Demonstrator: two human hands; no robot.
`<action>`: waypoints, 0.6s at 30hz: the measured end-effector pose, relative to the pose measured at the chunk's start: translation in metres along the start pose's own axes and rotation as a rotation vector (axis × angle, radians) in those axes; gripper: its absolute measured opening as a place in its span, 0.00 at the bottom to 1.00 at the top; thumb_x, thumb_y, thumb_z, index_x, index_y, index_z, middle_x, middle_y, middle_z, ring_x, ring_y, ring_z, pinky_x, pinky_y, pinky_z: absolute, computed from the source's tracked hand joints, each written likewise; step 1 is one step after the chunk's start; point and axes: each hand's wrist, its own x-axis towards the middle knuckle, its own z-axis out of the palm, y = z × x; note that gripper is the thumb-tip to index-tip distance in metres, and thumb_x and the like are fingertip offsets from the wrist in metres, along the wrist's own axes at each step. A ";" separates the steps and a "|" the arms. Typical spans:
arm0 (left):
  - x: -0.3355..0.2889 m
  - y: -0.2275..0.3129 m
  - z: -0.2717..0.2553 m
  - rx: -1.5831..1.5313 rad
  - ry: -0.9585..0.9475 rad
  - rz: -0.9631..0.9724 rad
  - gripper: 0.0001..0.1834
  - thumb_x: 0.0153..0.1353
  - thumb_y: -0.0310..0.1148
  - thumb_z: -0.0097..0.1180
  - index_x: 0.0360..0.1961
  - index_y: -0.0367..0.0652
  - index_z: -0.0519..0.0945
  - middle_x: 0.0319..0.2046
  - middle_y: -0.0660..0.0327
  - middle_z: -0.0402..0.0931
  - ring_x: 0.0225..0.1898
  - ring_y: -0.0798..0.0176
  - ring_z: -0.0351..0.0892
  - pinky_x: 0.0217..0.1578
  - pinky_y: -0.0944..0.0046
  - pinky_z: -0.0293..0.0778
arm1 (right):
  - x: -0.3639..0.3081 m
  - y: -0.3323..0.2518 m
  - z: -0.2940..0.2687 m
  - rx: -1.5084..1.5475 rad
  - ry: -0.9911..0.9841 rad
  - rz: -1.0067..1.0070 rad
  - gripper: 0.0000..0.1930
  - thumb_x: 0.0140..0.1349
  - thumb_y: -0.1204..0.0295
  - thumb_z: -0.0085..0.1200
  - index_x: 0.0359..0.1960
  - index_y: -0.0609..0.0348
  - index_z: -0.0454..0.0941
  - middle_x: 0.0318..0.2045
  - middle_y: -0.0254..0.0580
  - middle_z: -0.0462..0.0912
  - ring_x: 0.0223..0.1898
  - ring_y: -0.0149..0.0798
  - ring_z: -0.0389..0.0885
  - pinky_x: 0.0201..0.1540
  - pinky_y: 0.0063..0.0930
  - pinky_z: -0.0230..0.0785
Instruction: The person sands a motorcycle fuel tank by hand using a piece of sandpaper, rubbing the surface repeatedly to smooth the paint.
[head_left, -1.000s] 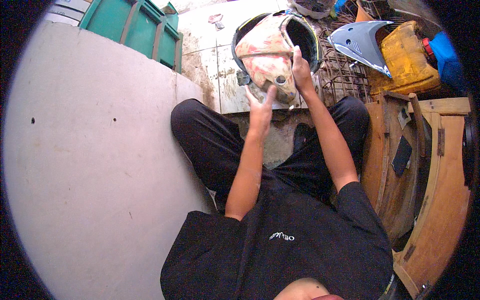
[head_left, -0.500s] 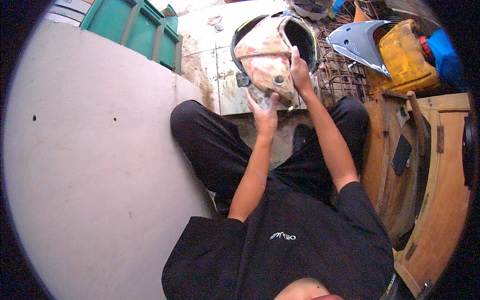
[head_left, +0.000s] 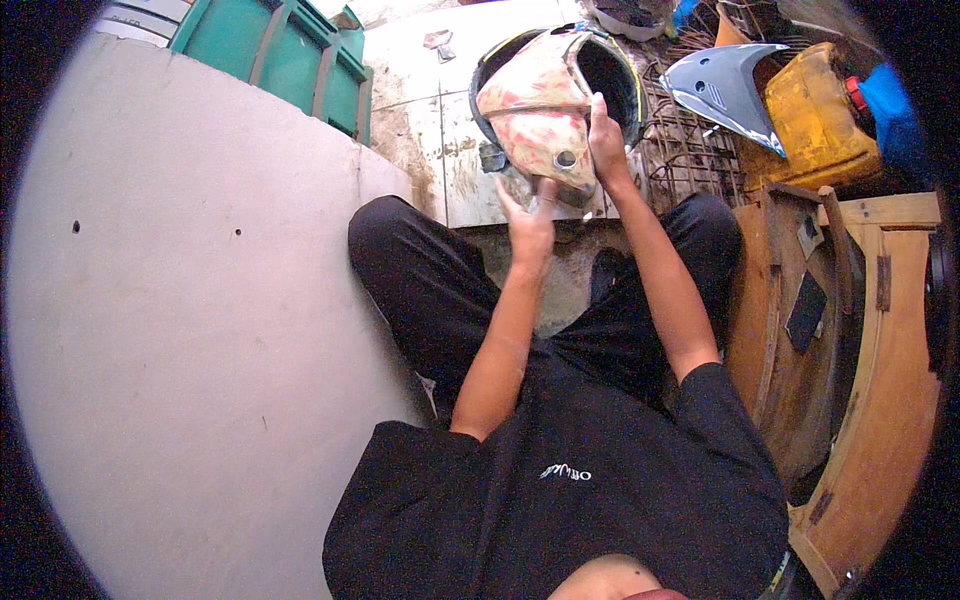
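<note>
A helmet (head_left: 535, 105), its cream surface patched with faded red, lies tilted at the top of the view. A black ring-like thing with a thin yellow line (head_left: 478, 92) shows around its far side; I cannot tell what it is. My right hand (head_left: 608, 150) grips the helmet's right edge by the dark opening, thumb on the outside. At the near end of the helmet is my left hand (head_left: 530, 225), slightly blurred, with thumb and fingers spread apart; nothing shows held in it. Some of its fingertips are close to the shell, and contact there is unclear.
White dirty tiles (head_left: 405, 140) lie under the helmet. To the right are a rusty metal grid (head_left: 690, 150), a grey plastic panel (head_left: 722, 90), a yellow jerrycan (head_left: 820, 120) and wooden frames (head_left: 900, 340). A white surface (head_left: 200, 330) and green crate-like panels (head_left: 300, 65) stand left.
The whole view has shifted slightly, moving most things a little to the right in it. My right hand keeps its grip on the helmet; my left hand stays spread at its near end.
</note>
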 end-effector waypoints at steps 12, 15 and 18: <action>0.000 0.023 -0.010 -0.180 -0.089 -0.068 0.60 0.56 0.50 0.66 0.70 0.35 0.34 0.67 0.41 0.47 0.66 0.50 0.53 0.66 0.56 0.50 | -0.010 -0.012 0.000 -0.004 0.028 0.032 0.36 0.72 0.45 0.28 0.45 0.70 0.79 0.38 0.44 0.84 0.40 0.33 0.79 0.48 0.27 0.69; -0.002 0.021 -0.004 0.021 -0.172 0.015 0.58 0.56 0.50 0.65 0.70 0.35 0.35 0.67 0.41 0.48 0.65 0.50 0.55 0.65 0.54 0.54 | -0.007 -0.016 -0.008 0.035 -0.041 0.033 0.36 0.72 0.45 0.28 0.45 0.70 0.79 0.38 0.44 0.84 0.40 0.33 0.79 0.48 0.28 0.69; 0.015 0.025 -0.015 -0.349 -0.009 -0.168 0.61 0.55 0.52 0.65 0.70 0.33 0.33 0.67 0.39 0.46 0.68 0.46 0.50 0.67 0.51 0.47 | -0.012 -0.018 -0.003 0.024 -0.014 0.023 0.36 0.72 0.45 0.28 0.45 0.70 0.79 0.38 0.43 0.84 0.39 0.33 0.79 0.48 0.27 0.69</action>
